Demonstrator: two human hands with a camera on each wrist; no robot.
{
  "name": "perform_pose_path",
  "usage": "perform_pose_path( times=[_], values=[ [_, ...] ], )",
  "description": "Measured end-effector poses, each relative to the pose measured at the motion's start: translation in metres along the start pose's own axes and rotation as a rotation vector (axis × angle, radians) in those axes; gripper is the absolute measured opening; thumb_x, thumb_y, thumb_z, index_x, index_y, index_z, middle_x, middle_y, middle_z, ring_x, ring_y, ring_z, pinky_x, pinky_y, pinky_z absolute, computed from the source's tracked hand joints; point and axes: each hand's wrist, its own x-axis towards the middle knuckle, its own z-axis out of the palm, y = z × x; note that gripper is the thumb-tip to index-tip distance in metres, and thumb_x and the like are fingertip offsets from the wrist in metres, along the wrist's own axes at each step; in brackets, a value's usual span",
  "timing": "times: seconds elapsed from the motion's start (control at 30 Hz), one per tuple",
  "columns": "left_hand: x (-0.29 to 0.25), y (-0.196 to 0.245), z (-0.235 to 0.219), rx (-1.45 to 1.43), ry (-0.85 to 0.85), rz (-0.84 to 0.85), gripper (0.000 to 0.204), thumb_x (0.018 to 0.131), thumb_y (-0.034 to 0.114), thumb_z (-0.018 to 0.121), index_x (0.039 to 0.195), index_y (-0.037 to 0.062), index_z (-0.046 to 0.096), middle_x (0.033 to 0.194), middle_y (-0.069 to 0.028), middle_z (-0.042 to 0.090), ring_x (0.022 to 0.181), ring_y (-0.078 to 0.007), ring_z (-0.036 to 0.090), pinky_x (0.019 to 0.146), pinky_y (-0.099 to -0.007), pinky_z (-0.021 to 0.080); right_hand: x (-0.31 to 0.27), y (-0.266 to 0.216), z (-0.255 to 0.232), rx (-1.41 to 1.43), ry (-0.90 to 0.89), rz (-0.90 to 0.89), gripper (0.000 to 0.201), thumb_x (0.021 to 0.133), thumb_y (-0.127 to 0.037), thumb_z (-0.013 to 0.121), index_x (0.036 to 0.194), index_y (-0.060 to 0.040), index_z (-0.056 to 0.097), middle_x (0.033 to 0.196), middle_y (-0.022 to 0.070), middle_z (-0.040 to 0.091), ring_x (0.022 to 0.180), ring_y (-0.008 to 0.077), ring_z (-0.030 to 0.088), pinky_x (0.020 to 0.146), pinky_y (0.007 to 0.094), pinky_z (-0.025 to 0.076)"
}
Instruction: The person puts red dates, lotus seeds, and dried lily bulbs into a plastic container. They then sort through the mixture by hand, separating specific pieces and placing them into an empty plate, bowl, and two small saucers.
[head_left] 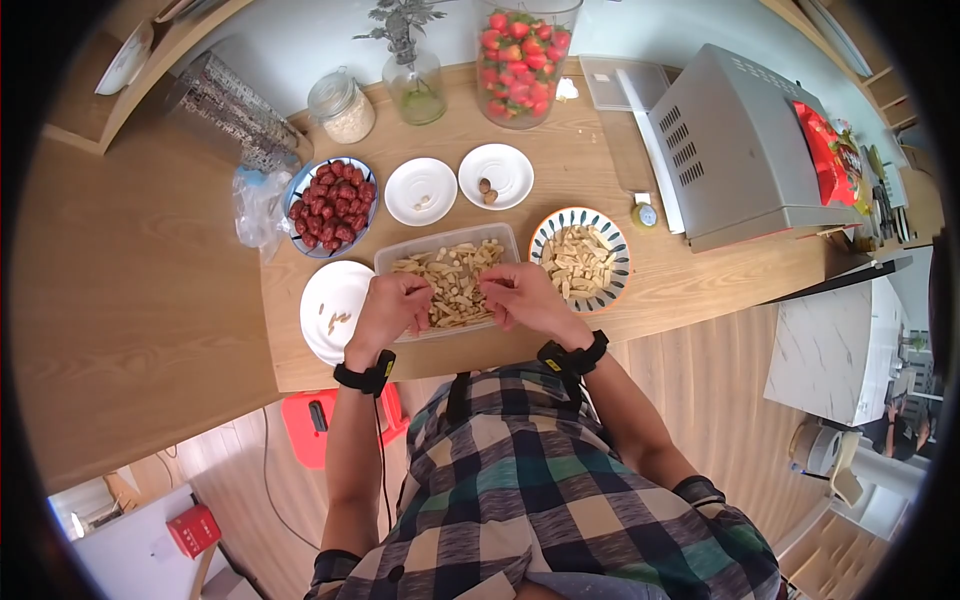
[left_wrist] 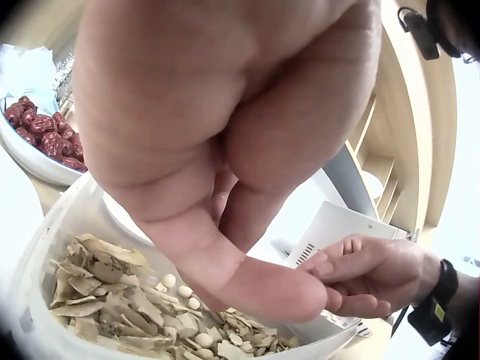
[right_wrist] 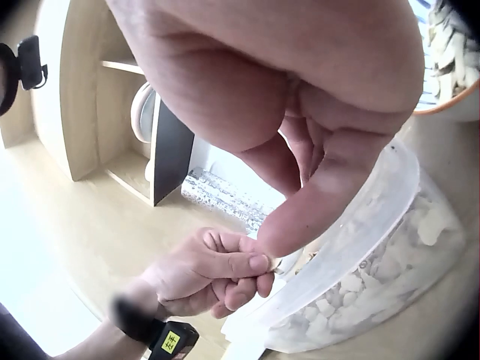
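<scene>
Both hands hover over a clear plastic container (head_left: 384, 262) filled with pale dried slices (left_wrist: 112, 300) and small round white pieces (left_wrist: 185, 292). My left hand (head_left: 398, 305) is at the container's left side, and its thumb and forefinger pinch a small pale dried piece (right_wrist: 276, 264), seen in the right wrist view. Over the right side, my right hand (head_left: 525, 298) has its fingers bent in toward the thumb; I cannot tell whether anything is between them. A patterned bowl (head_left: 623, 262) of pale strips stands beside the right hand. Left of the container, a white plate (head_left: 318, 340) holds several brownish pieces (head_left: 338, 321).
A blue-rimmed plate of red dates (head_left: 333, 205) stands at the left. Behind the container are two small white plates (head_left: 405, 190) (head_left: 515, 170) with small bits on them. A glass jar (head_left: 345, 115), a vase (head_left: 415, 90), a strawberry-filled container (head_left: 520, 70) and a grey appliance (head_left: 735, 150) line the back.
</scene>
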Motion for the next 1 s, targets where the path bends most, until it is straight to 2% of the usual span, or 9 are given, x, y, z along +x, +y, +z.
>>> perform_pose_path(
  times=[0.13,0.23,0.3,0.43,0.5,0.63,0.7,0.83,1.0],
  values=[
    [-0.004,0.011,0.0,0.031,0.028,-0.033,0.025,0.098,0.011,0.061,0.08,-0.005,0.067,0.066,-0.0067,0.065,0.05,-0.0114,0.063,0.041,-0.0249,0.045,0.0,-0.002,0.0,-0.054,-0.031,-0.017,0.021,0.099,-0.014,0.062,0.108,0.0032,0.07,0.077,0.0065,0.066,0.061,0.0109,0.064,0.051,0.0269,0.054],
    [-0.01,0.02,0.002,-0.159,-0.056,-0.064,0.024,0.102,0.014,0.059,0.09,-0.0045,0.067,0.07,-0.0062,0.066,0.051,-0.0111,0.061,0.041,-0.0246,0.044,0.001,-0.009,0.01,-0.028,-0.046,-0.034,0.023,0.1,-0.016,0.063,0.112,0.0036,0.068,0.082,0.0067,0.068,0.068,0.0112,0.066,0.056,0.0264,0.056],
    [-0.011,0.022,0.004,-0.304,-0.125,-0.039,0.021,0.104,0.016,0.057,0.103,-0.0037,0.065,0.075,-0.0067,0.066,0.052,-0.011,0.059,0.043,-0.0243,0.043,0.004,-0.013,0.019,0.235,-0.105,-0.096,0.026,0.102,-0.015,0.062,0.118,0.0057,0.065,0.088,0.0054,0.07,0.073,0.0122,0.067,0.064,0.0256,0.057],
    [-0.014,0.03,0.012,-0.363,-0.119,-0.01,0.018,0.104,0.011,0.056,0.105,-0.0045,0.065,0.077,-0.0077,0.066,0.052,-0.0123,0.059,0.042,-0.0246,0.042,0.011,-0.015,0.025,0.265,-0.164,-0.089,0.025,0.103,-0.014,0.062,0.118,0.0056,0.064,0.092,0.0065,0.07,0.078,0.0119,0.068,0.065,0.0253,0.057],
    [-0.014,0.027,0.011,-0.38,-0.147,0.02,0.014,0.104,0.009,0.055,0.109,-0.0019,0.06,0.08,-0.0082,0.066,0.055,-0.0126,0.061,0.043,-0.0242,0.043,0.014,-0.012,0.027,0.293,-0.11,-0.108,0.021,0.099,-0.011,0.067,0.11,0.0063,0.067,0.085,0.0085,0.069,0.072,0.0121,0.067,0.058,0.0261,0.056],
    [-0.015,0.029,0.015,-0.337,-0.105,0.078,0.011,0.105,0.009,0.053,0.112,0.0009,0.052,0.082,-0.0088,0.065,0.055,-0.0131,0.062,0.043,-0.024,0.043,0.015,-0.011,0.028,0.278,-0.1,-0.103,0.015,0.096,-0.008,0.07,0.103,0.0052,0.068,0.082,0.0078,0.069,0.069,0.0114,0.066,0.057,0.0258,0.055],
    [-0.013,0.026,0.014,-0.315,-0.146,0.098,0.012,0.105,0.009,0.053,0.114,0.0027,0.047,0.084,-0.0093,0.065,0.056,-0.0134,0.062,0.043,-0.0239,0.043,0.012,-0.015,0.029,0.282,-0.076,-0.117,0.013,0.093,-0.007,0.073,0.098,0.0046,0.069,0.08,0.0069,0.069,0.068,0.0108,0.065,0.057,0.0255,0.055],
    [-0.013,0.031,0.018,-0.33,-0.14,0.107,0.011,0.106,0.01,0.054,0.111,0.0014,0.048,0.084,-0.0098,0.066,0.055,-0.0134,0.062,0.042,-0.0239,0.043,0.007,-0.023,0.026,0.263,-0.05,-0.085,0.013,0.092,-0.004,0.074,0.102,0.0038,0.07,0.084,0.0078,0.07,0.073,0.0112,0.067,0.059,0.0254,0.056],
    [-0.011,0.038,0.022,-0.418,-0.154,0.059,0.014,0.105,0.012,0.056,0.107,-0.0016,0.053,0.084,-0.0115,0.067,0.053,-0.0137,0.062,0.04,-0.0235,0.042,0.002,-0.028,0.019,0.237,0.008,-0.113,0.008,0.09,-0.001,0.074,0.095,0.0033,0.07,0.079,0.0076,0.07,0.067,0.011,0.066,0.056,0.0254,0.056]
  ],
)
